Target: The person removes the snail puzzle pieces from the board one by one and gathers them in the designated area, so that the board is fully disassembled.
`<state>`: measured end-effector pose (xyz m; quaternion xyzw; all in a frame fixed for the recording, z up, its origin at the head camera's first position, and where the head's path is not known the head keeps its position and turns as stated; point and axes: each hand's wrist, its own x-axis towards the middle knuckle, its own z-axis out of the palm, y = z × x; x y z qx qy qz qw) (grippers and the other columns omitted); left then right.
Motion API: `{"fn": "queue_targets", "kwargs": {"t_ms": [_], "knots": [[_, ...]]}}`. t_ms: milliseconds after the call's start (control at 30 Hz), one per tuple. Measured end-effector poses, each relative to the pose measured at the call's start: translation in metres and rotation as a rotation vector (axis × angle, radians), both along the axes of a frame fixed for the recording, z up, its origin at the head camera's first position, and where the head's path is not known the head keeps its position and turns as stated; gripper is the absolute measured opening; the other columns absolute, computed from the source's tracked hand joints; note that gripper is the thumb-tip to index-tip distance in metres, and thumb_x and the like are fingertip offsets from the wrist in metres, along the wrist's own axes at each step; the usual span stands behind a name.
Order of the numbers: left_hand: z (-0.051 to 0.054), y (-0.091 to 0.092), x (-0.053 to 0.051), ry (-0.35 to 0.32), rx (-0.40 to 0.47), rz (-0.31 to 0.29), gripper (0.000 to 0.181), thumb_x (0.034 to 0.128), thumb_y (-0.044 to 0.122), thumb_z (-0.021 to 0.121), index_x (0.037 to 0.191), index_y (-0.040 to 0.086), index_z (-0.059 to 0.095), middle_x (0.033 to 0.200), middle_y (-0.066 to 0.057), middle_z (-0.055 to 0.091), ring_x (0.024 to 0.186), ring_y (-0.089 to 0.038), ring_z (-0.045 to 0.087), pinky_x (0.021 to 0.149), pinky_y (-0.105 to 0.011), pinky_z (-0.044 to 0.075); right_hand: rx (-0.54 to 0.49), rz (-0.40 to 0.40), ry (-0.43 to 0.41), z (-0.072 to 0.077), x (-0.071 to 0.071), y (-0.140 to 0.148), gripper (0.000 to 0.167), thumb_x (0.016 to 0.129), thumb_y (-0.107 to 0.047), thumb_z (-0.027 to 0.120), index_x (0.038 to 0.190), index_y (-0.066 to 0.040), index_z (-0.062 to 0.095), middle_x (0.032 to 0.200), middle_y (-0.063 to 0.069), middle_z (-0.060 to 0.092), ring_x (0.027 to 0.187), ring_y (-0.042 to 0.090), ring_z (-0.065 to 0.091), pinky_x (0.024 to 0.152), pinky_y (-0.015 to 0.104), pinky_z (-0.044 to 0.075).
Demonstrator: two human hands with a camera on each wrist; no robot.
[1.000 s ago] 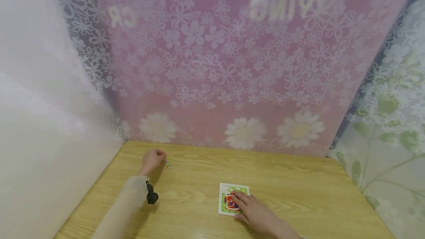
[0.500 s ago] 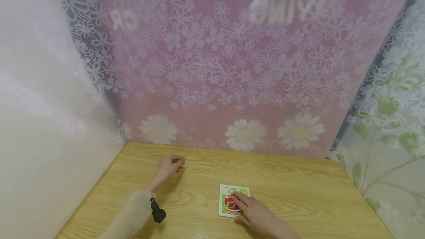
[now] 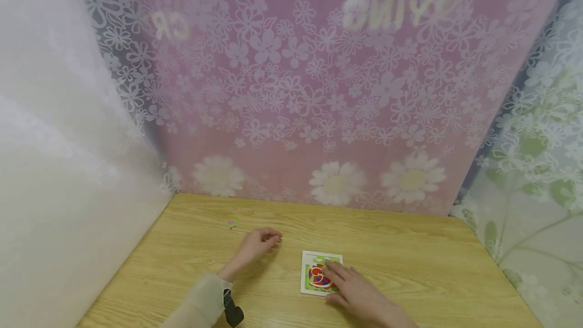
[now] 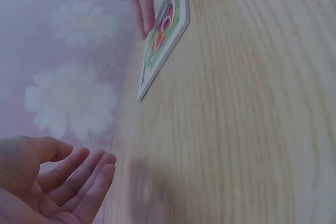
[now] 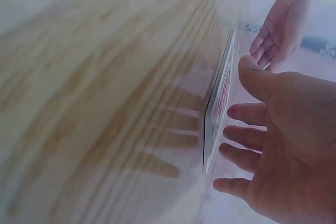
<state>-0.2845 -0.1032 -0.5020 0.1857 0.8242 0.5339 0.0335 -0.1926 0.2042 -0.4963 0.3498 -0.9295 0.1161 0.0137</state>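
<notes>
Head view: seemingly steadying the picture board (image 3: 315, 273), flat on the table (image 3: 387, 247), with the straight-fingered right hand (image 3: 357, 292); holding the left hand (image 3: 256, 248), loosely curled, between board and coloured bits (image 3: 232, 223). Next, likely needs left fingertips lined up over the board. Near-square, without clear long axis, roughly parallel to the table's back edge.

Left wrist view: showing thumb near fingertips; cannot tell if gripping anything small.

Right wrist view: showing the board nearly edge-on, facing the right palm; gripping nothing there.
</notes>
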Motion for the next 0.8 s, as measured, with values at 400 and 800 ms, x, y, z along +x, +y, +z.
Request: {"fn": "queue_targets", "kwargs": {"t_ms": [400, 800], "knots": [[-0.001, 0.026, 0.009, -0.051, 0.073, -0.039, 0.026, 0.1027, 0.009, 0.06, 0.118, -0.009, 0.068, 0.107, -0.023, 0.072, 0.096, -0.037, 0.072, 0.078, -0.036, 0.062, -0.009, -0.032, -0.03, -0.002, 0.003, 0.014, 0.064, 0.104, -0.045, 0.052, 0.148, 0.001, 0.049, 0.154, 0.022, 0.044, 0.138, 0.046, 0.044, 0.105, 0.068, 0.039], [-0.001, 0.05, 0.007, -0.073, 0.064, -0.059, 0.026, 0.1034, 0.013, 0.06, 0.119, -0.005, 0.07, 0.109, -0.018, 0.073, 0.1, -0.037, 0.071, 0.082, -0.042, 0.061, 0.006, -0.046, -0.074, -0.003, 0.008, 0.016, 0.061, 0.105, -0.049, 0.049, 0.151, -0.01, 0.049, 0.156, 0.02, 0.042, 0.141, 0.044, 0.042, 0.107, 0.069, 0.036]]}}
